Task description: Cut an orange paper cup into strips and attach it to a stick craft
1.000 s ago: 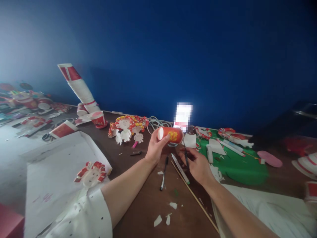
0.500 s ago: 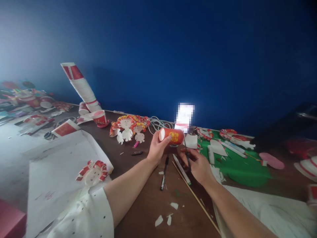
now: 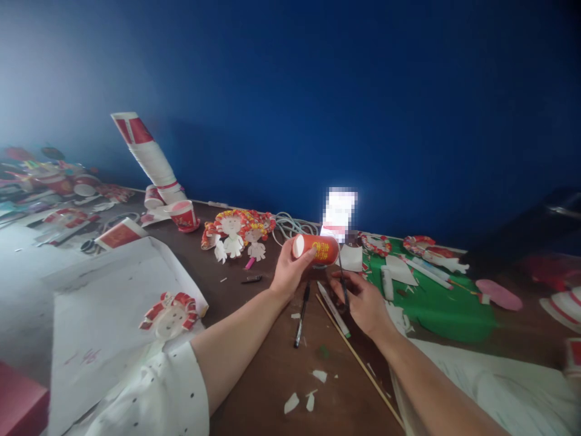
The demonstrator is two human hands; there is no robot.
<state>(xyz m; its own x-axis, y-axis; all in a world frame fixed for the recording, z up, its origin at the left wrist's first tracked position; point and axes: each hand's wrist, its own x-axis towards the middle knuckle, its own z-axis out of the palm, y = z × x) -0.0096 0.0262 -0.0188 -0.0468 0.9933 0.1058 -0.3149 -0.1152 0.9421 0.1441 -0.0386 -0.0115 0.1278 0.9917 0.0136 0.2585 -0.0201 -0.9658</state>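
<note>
Firmly wrapped round the red cup (image 3: pixel 323 252), the left hand (image 3: pixel 287 274) holds it on its side above the table (image 3: pixel 258 387), thumb along the near wall and the round white end turned left. From my feed I see the right hand (image 3: pixel 363 303) closed on dark scissors (image 3: pixel 344 290), whose blades point up to the cup's right end; I can't tell whether they cut into the wall. Under the hands I have a black pen (image 3: pixel 299 324) and, to its right, a white marker (image 3: pixel 333 310) with a green end, with a thin stick (image 3: pixel 363 366) slanting down beside it. White scraps (image 3: pixel 291 403) lie nearer me. Behind the cup a bright screen (image 3: pixel 339 209) stands against the blue wall (image 3: pixel 272 109), too blurred for me to read. Left of the cup I make out paper dolls (image 3: pixel 232 236) with red and yellow hair, then a tall leaning cup stack (image 3: pixel 153 160). Over on my right, a green sheet (image 3: pixel 440 309) carries more paper pieces and pens, and a pink oval (image 3: pixel 502 295) lies near its edge.
</note>
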